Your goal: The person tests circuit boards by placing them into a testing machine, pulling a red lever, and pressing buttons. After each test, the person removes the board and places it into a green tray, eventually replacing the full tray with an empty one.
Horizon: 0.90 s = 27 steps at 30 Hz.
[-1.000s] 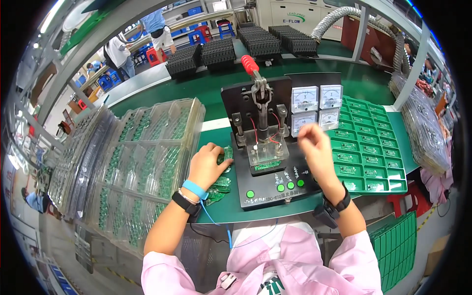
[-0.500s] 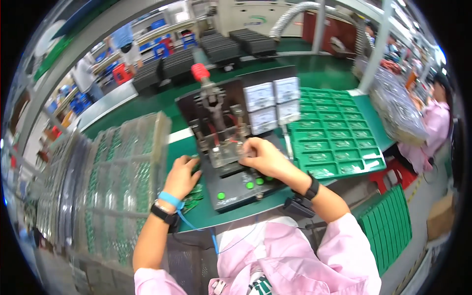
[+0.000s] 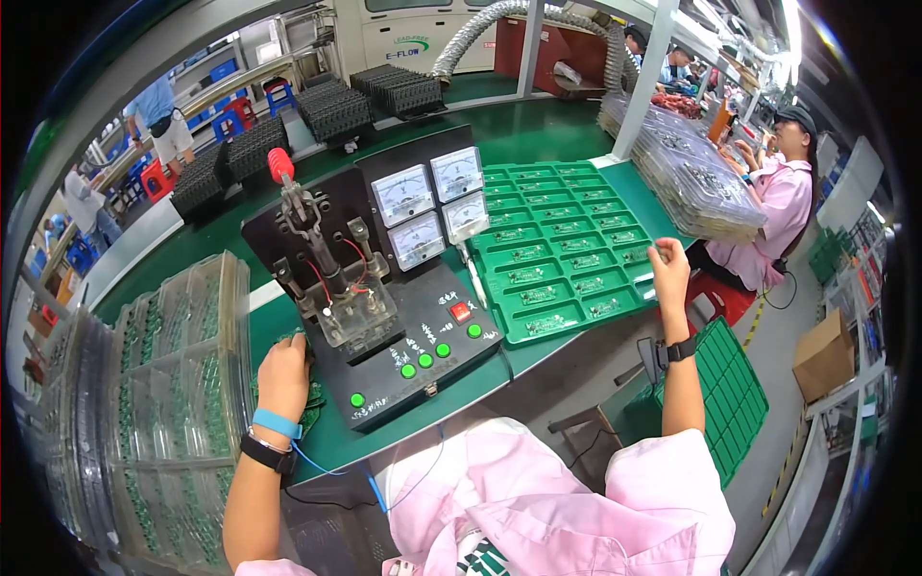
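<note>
Right hand: right hand (image 3: 669, 264) lifted over the right edge of the green tray (image 3: 562, 252), fingers pinched shut, perhaps on a small part; too small to tell.
Left hand: left hand (image 3: 284, 374) rests curled on green circuit boards (image 3: 309, 396) left of the black test fixture (image 3: 375, 298); its hold cannot be told.
Fixture: red-knobbed lever (image 3: 280, 165) upright, three white dial meters (image 3: 429, 200) behind, green buttons along its front edge.
Tray: long axis runs left to right, boards in pockets.
Packages: clear tray stacks (image 3: 163, 384) at left; brown carton (image 3: 824, 355) on floor, right.
</note>
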Tool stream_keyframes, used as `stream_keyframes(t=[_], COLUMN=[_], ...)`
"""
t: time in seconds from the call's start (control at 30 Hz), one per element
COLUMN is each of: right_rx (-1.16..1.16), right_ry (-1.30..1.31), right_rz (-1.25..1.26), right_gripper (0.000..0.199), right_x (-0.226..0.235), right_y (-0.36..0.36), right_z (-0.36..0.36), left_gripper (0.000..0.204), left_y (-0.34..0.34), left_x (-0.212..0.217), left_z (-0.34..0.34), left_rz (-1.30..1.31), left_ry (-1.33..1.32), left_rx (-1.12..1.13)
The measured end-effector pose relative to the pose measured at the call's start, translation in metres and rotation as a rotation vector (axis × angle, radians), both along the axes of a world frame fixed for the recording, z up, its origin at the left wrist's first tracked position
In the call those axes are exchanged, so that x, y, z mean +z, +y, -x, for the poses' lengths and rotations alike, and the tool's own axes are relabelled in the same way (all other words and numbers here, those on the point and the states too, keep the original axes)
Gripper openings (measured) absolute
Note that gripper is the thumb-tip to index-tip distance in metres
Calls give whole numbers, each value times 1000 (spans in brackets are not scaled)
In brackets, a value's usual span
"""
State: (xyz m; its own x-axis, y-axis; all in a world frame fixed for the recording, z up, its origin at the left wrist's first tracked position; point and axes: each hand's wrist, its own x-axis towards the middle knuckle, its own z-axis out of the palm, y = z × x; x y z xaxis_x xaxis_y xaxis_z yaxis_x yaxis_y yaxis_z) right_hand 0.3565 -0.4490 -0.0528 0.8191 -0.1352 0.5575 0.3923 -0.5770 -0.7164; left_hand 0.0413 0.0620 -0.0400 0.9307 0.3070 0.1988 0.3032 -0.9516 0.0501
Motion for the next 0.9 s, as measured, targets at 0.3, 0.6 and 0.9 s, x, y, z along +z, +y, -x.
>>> stream_keyframes(t=[0.3,0.6,0.9], right_rx=[-84,413,897], right_ry=[-248,-345,-567], right_rz=[291,390,258], right_gripper=[13,14,19], right_x=[-6,59,106], right_y=[14,146,257], right_z=[-4,62,111], left_gripper=[21,12,29], left_y=[13,-37,-89], left_x=[13,93,36], left_z=[16,33,-4], left_rz=[48,-173,-244], left_ry=[-176,-755,-259], left_rx=[44,-547,-434])
